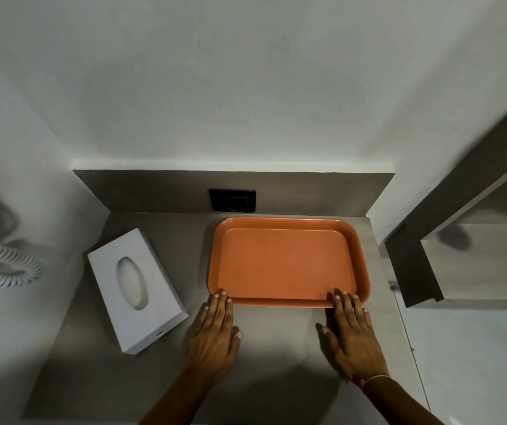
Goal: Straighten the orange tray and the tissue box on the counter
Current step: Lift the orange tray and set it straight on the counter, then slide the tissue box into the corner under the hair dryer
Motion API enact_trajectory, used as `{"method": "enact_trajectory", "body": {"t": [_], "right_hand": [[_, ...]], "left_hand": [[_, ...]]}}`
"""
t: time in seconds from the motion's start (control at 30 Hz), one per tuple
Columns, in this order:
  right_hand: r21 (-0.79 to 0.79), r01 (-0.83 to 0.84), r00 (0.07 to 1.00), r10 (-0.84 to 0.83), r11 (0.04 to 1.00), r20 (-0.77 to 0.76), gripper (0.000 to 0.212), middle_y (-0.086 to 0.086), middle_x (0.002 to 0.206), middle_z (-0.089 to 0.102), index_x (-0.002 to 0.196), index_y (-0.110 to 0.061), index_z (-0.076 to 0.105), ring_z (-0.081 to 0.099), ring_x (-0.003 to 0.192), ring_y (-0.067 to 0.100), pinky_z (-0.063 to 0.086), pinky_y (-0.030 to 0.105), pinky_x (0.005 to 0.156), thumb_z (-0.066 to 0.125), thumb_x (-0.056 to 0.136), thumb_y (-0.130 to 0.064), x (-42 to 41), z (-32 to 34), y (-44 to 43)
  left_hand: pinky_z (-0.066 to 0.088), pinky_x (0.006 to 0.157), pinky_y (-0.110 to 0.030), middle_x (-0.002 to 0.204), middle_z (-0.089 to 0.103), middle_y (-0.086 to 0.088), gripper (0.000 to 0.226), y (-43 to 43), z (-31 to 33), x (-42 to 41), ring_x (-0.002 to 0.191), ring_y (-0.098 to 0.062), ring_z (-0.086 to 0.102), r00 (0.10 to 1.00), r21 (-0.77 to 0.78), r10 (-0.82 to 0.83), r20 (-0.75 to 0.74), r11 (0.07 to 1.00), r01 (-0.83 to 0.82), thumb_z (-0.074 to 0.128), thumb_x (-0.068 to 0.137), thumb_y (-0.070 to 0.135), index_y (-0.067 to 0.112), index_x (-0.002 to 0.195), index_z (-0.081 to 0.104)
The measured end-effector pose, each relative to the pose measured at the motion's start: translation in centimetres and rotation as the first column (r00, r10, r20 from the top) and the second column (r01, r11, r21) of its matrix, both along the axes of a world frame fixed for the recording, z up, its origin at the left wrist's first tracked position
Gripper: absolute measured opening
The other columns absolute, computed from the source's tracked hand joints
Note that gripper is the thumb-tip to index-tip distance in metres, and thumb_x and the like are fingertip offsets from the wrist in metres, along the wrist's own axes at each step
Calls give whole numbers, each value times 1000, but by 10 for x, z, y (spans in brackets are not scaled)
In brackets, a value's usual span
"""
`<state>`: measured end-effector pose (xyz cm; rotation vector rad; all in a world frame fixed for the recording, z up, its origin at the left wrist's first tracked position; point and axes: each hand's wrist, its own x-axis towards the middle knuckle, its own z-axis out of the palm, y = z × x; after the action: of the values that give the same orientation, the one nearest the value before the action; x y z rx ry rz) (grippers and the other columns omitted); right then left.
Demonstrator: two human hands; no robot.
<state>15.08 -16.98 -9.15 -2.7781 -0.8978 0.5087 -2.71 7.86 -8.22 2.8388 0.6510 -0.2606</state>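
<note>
no text, label, brand or number can be read anywhere. the white tissue box (137, 289) shows only a plain oval opening, the orange tray (289, 262) is bare, and the dark wall socket plate (232, 200) is too blurred to show any marking.

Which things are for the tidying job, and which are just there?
For the job:
orange tray, with both hands' fingertips on its near rim: left hand, right hand
tissue box, lying crooked

Just there:
wall socket
coiled white cord
counter
</note>
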Motion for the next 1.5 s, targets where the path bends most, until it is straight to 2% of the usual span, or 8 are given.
{"method": "enact_trajectory", "body": {"t": [0.17,0.4,0.6,0.7,0.83,0.97,1.23,1.5], "right_hand": [[-37,-1,1000,2,999,25,75,2,162,-16,152,-22,-14,-19,149,21,-7,41,121,3,91,-62,10,-1,6],[-48,-1,999,3,999,33,74,1,162,-14,154,-22,-11,-18,149,22,-8,44,121,11,95,-60,20,-1,10],[-69,61,998,-63,996,-27,76,1,162,-16,152,-24,-19,-20,148,22,-10,49,120,8,93,-64,20,2,18],[61,39,998,-35,997,-56,74,-5,159,-19,148,-33,-28,-18,147,21,-9,44,119,14,94,-63,6,12,40],[259,-157,979,185,953,-89,72,-17,157,-21,148,-41,-23,-20,147,7,-8,31,117,12,92,-69,-24,32,103],[368,-369,900,428,853,-89,70,-26,153,-26,144,-48,-25,-26,140,-7,-14,18,111,16,92,-67,-60,45,185],[358,-564,773,628,744,-87,68,-18,155,-21,152,-33,-15,-11,145,4,4,25,116,22,100,-57,-95,52,313],[261,-592,753,639,762,-159,67,0,165,0,155,-19,-5,36,142,25,35,34,111,30,102,-38,-95,35,338]], "left_hand": [[-6,113,-31,156,26,-11,66,4,7,9,144,-27,24,1000,39,8,-13,999,-7,28,92,45,7,146,25],[-26,108,-27,160,-10,-3,67,8,0,17,145,-19,-15,999,41,11,-41,999,-9,8,92,51,16,146,-13],[-29,106,-26,160,-14,-4,68,12,8,21,147,-19,-16,1000,14,-12,-20,1000,12,11,94,49,15,148,-10],[-20,117,-28,158,-18,-1,69,21,19,12,146,-18,-19,988,-49,87,130,996,-81,16,94,50,17,149,-8],[12,122,-36,161,-6,2,68,53,39,-26,148,-15,-10,934,-113,240,266,970,-217,19,93,51,21,150,0],[20,119,-39,161,3,-6,70,95,49,-73,149,-21,-1,878,-140,399,264,916,-375,21,91,51,14,150,12],[30,114,-45,162,0,-9,67,146,38,-101,148,-29,14,823,-157,558,106,827,-540,32,96,44,19,150,3],[33,112,-40,162,-7,-9,63,157,18,-99,145,-28,22,805,-247,591,57,790,-562,26,97,43,19,151,2]]}}
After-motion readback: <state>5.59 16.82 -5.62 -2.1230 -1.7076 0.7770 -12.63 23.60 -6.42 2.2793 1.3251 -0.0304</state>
